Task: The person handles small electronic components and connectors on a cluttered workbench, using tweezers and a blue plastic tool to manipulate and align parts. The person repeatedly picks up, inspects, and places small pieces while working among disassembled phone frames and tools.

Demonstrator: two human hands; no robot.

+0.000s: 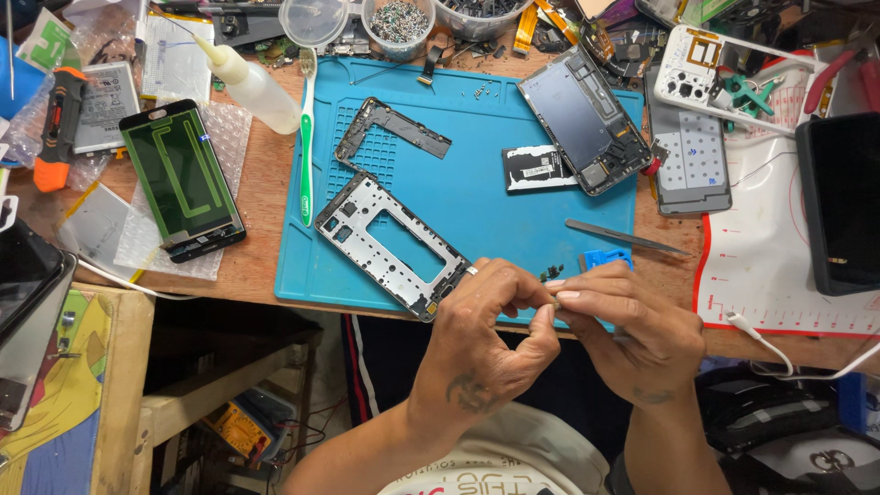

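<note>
My left hand (481,335) and my right hand (628,325) meet at the near edge of the blue work mat (477,119), fingertips pinched together on a tiny part that is too small to identify. A silver phone mid-frame (390,243) lies on the mat, just left of my left hand and almost touching it. A small dark part (551,272) and a blue plastic tool (607,259) sit just beyond my fingertips. Metal tweezers (623,237) lie on the mat above my right hand.
On the mat are a black frame piece (390,128), a battery (539,169), an opened phone body (587,119) and a green toothbrush (306,137). A display panel (181,179) and glue bottle (247,81) lie left; a back cover (689,163), white frame (724,73) and black device (839,202) right.
</note>
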